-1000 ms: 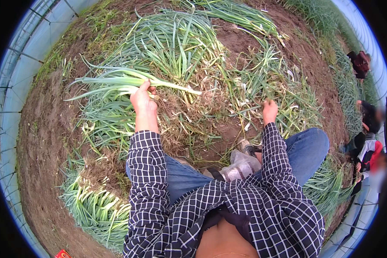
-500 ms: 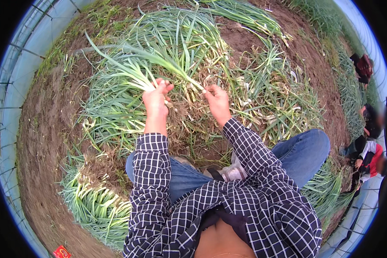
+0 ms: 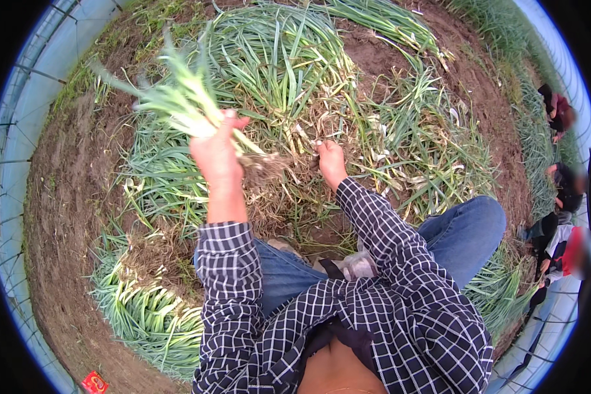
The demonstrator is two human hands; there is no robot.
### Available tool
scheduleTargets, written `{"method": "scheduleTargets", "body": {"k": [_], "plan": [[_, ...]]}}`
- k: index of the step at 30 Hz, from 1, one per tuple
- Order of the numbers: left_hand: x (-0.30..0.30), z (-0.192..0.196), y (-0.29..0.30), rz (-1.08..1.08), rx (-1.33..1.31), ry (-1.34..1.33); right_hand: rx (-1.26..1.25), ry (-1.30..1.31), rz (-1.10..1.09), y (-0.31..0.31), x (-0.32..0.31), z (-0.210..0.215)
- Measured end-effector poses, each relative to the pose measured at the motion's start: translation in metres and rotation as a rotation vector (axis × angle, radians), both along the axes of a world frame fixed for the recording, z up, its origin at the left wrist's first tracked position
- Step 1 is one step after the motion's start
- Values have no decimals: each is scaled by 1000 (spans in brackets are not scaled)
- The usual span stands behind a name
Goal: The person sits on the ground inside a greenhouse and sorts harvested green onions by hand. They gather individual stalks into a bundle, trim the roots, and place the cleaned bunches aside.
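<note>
My left hand point(image 3: 215, 156) is closed round a bunch of green onions point(image 3: 187, 105). Their leaves fan out to the upper left and are blurred, while the roots point(image 3: 264, 164) hang out on the hand's right side. To the right, my right hand point(image 3: 332, 164) has its thumb and fingers pressed together over dry leaf litter; what they pinch, if anything, cannot be made out. Just beyond both hands lies a large heap of green onions point(image 3: 279, 59), white ends toward me. Stripped leaves and peelings point(image 3: 420, 144) spread to the right.
Trimmed green onions point(image 3: 157, 322) lie in a row at the lower left. More sit by my right knee point(image 3: 499, 282). Bare soil point(image 3: 62, 217) runs along the left, with a red packet point(image 3: 94, 383) at its near end. Several people point(image 3: 565, 187) work at the far right.
My left hand has swung left with the bunch, and the onion that stretched between both hands is now with the left. My right hand has shifted slightly down and stays closed.
</note>
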State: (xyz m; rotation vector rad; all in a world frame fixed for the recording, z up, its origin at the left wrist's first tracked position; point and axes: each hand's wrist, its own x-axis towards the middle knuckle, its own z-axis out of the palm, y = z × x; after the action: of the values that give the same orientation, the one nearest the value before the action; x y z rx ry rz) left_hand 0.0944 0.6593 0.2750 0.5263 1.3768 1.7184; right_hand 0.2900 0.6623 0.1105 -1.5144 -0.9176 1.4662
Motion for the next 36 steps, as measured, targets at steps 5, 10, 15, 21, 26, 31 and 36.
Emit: {"method": "scheduleTargets", "body": {"k": [5,10,15,21,26,31,36], "plan": [[-37,5,-2,75,96,-233,295,-642,265,24,-35,-53],[-50,-7,7,194,106,-322,-26,-862,401,46,-52,-52],[-64,-19,10,220,131,-408,14,-10,-41,71,-22,8],[-45,-18,25,152,111,-423,-23,142,-439,78,63,-2],[-29,-12,20,78,91,-355,-208,387,-266,61,81,36],[-18,-13,14,5,61,-273,73,352,-78,49,70,76],[-13,-13,11,-38,78,-292,284,-280,56,52,73,60]]}}
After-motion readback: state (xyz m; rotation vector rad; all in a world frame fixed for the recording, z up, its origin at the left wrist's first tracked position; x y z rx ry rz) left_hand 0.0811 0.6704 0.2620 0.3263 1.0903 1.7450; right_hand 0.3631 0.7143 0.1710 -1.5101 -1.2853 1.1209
